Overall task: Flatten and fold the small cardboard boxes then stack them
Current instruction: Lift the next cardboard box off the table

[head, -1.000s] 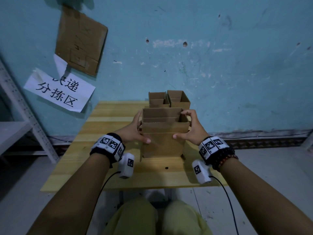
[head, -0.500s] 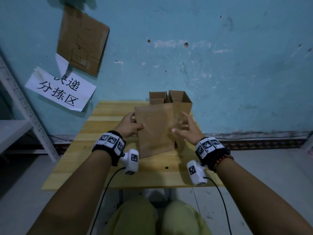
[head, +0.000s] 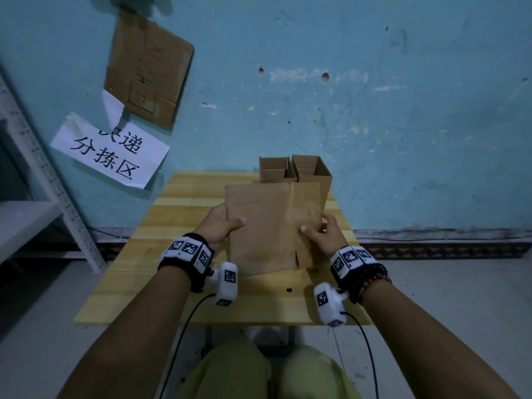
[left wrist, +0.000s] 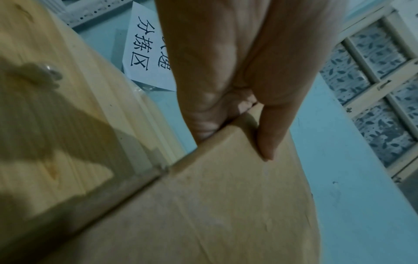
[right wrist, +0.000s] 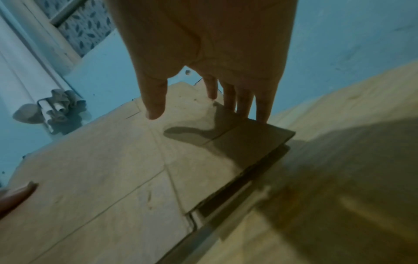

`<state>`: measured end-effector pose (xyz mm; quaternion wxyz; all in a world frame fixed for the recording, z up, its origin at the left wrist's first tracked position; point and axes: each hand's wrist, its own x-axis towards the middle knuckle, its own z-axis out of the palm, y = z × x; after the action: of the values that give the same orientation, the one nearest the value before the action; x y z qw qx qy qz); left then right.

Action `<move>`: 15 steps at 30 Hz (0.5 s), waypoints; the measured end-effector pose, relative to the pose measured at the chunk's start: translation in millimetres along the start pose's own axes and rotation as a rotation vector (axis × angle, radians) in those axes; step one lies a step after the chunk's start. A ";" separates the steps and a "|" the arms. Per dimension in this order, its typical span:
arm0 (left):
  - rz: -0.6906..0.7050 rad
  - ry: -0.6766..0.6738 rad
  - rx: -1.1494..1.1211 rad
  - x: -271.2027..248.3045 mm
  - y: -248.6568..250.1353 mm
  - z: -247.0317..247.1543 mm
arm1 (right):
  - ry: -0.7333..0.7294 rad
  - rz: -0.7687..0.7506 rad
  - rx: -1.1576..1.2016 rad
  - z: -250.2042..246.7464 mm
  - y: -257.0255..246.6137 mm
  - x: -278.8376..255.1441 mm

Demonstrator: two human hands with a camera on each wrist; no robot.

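Note:
A flattened brown cardboard box (head: 270, 226) stands tilted on its lower edge on the wooden table (head: 172, 220). My left hand (head: 221, 226) pinches its left edge, thumb on the front face and fingers behind, as the left wrist view shows on the box (left wrist: 226, 214). My right hand (head: 322, 234) is at the right edge. In the right wrist view its straight fingers (right wrist: 244, 107) reach behind the box (right wrist: 113, 178) and the thumb hovers just over the front. Two open, upright boxes (head: 275, 169) (head: 312, 171) stand side by side behind it, against the wall.
A blue wall closes off the table's far side, with a paper sign (head: 109, 152) and a cardboard sheet (head: 149, 67) stuck to it. A white metal shelf (head: 31, 180) stands at the left. My knees (head: 259, 370) are under the table's near edge.
The open box I held a second ago has been collapsed flat and now faces me as one panel. My left hand shifted to pinch the left edge, my right to the right edge.

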<state>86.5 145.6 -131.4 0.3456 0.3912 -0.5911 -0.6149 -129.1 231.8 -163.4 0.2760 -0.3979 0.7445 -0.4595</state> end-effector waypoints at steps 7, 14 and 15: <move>-0.018 0.060 -0.032 3.8 0.5 0.0 | 0.066 0.018 0.017 -13.1 -10.7 -2.2; -0.175 0.050 0.436 1.7 -11.7 2.7 | 0.105 0.108 -0.101 -15.9 -0.5 -1.9; -0.179 0.051 0.500 1.0 -14.4 3.6 | 0.103 0.130 -0.117 -15.6 2.1 -3.0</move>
<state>83.4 147.2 -145.8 0.1972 0.5305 -0.6787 -0.4680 -140.4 242.0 -158.5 0.2429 -0.3400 0.8076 -0.4161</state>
